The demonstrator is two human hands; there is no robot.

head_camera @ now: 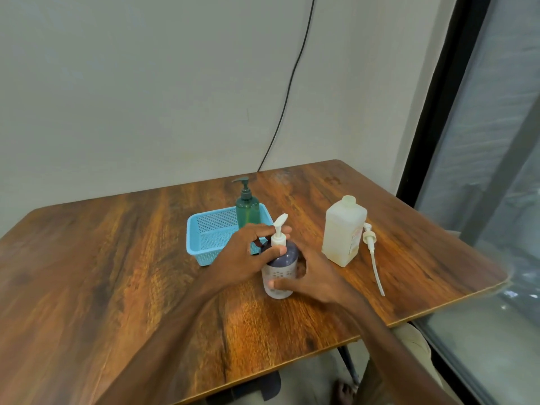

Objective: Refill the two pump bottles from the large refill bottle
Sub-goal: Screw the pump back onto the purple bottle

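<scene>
1. Pump work on the purple bottle (285,255) is judged to be the step in hand. The bottle is stood upright on the desk (117,258), just in front of the basket (193,232) and to the left of the refill bottle (343,229).
2. The left grip (248,252) is clamped on the collar of the white pump (279,232), with thumb and fingers curled round it.
3. The right grip (312,276) is wrapped round the lower body of the purple bottle, by which it is steadied.
4. The refill bottle is seen open and upright, and a loose pump (372,252) with a long tube is laid on the desk just beside it.
5. The green bottle (247,210) is stood capped at the far side of the basket.
6. Whether the collar is being loosened or tightened cannot be told. With the green bottle capped, loosening is thought likelier.
7. Next, a twist of the collar against a firmly held body is called for. The white pump must then be lifted straight up, so that its tube is drawn clear of the neck and the bottle is not tipped.
</scene>
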